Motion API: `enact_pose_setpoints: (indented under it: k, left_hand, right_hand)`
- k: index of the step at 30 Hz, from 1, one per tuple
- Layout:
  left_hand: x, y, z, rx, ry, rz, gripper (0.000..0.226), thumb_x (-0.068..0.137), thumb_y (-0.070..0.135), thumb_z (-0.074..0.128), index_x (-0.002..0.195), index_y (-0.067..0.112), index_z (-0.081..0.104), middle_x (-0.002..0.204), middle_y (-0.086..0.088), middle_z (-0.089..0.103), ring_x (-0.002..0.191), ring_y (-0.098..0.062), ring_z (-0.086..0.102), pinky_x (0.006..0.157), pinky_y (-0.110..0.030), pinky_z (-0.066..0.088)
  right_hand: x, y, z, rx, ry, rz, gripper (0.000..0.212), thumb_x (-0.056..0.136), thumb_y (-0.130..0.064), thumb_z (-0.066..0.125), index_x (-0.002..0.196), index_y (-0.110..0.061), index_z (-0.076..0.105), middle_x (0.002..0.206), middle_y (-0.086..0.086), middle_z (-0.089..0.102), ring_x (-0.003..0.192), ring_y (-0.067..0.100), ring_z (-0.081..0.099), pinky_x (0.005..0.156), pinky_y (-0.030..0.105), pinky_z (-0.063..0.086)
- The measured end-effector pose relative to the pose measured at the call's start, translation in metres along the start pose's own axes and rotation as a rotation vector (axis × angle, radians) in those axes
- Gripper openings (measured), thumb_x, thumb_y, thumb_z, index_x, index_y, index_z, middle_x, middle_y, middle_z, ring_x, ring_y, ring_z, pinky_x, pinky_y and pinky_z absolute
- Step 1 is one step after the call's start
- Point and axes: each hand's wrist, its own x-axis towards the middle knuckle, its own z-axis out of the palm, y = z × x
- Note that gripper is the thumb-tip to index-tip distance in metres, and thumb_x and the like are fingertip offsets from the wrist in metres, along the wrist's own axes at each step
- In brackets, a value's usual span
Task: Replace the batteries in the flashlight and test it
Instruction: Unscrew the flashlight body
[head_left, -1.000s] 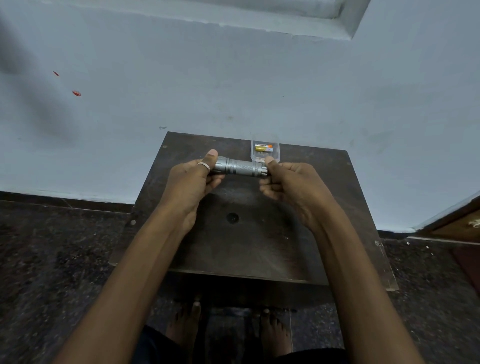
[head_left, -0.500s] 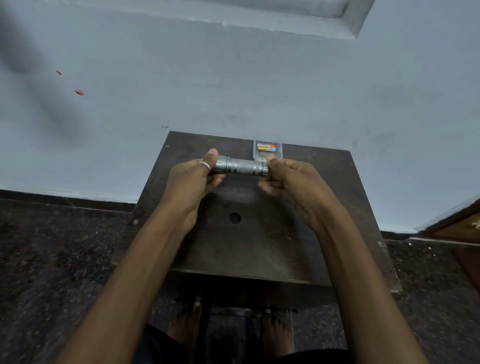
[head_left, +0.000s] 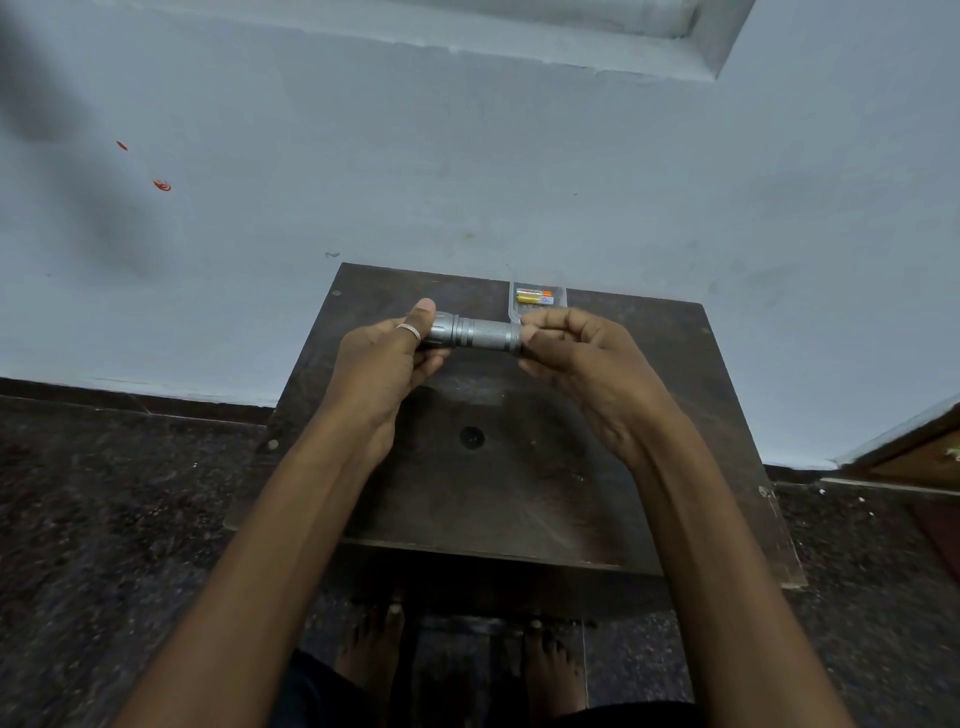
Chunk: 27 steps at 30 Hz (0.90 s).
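Presently, knurled silver metal flashlight above dark wooden table — left hand gripping head, right hand pinching tail end — risk: twisting grip slips, body drops

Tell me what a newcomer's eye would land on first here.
First, the silver flashlight, held level over the dark table with the left hand gripping one end and the right hand pinching the other. Next, the yellow-and-orange battery in its clear pack at the table's far edge, just behind the right hand.
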Motion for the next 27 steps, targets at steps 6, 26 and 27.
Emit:
enact_pose_setpoints:
  k: [6, 26, 27]
  left_hand:
    - [0.0000, -0.0009, 0.0030, 0.004, -0.006, 0.006, 0.021, 0.095, 0.029, 0.064, 0.092, 0.009, 0.071, 0.085, -0.002, 0.072, 0.087, -0.014, 0.070, 0.079, -0.023, 0.058]
    - [0.0029, -0.0016, -0.0003, 0.013, -0.001, 0.011, 0.021, 0.095, 0.029, 0.064, 0.089, 0.010, 0.071, 0.082, -0.002, 0.072, 0.085, -0.014, 0.071, 0.080, -0.024, 0.058]
    - [0.0027, -0.0011, -0.0007, 0.010, 0.001, 0.011, 0.021, 0.095, 0.029, 0.064, 0.088, 0.010, 0.071, 0.083, -0.002, 0.072, 0.085, -0.014, 0.070, 0.080, -0.024, 0.058]
  right_hand:
    - [0.0009, 0.0044, 0.0035, -0.118, 0.038, 0.051, 0.030, 0.101, -0.030, 0.058, 0.087, -0.006, 0.068, 0.073, 0.011, 0.066, 0.057, 0.011, 0.064, 0.055, 0.019, 0.054]
    - [-0.0004, 0.0012, 0.0027, -0.045, 0.018, 0.012, 0.009, 0.098, -0.010, 0.062, 0.092, -0.005, 0.067, 0.075, 0.007, 0.066, 0.068, 0.012, 0.065, 0.061, 0.018, 0.057]
    - [0.0004, 0.0012, 0.0008, -0.022, 0.005, -0.009, 0.005, 0.095, -0.003, 0.064, 0.097, -0.005, 0.067, 0.077, 0.005, 0.067, 0.071, 0.011, 0.066, 0.066, 0.020, 0.059]
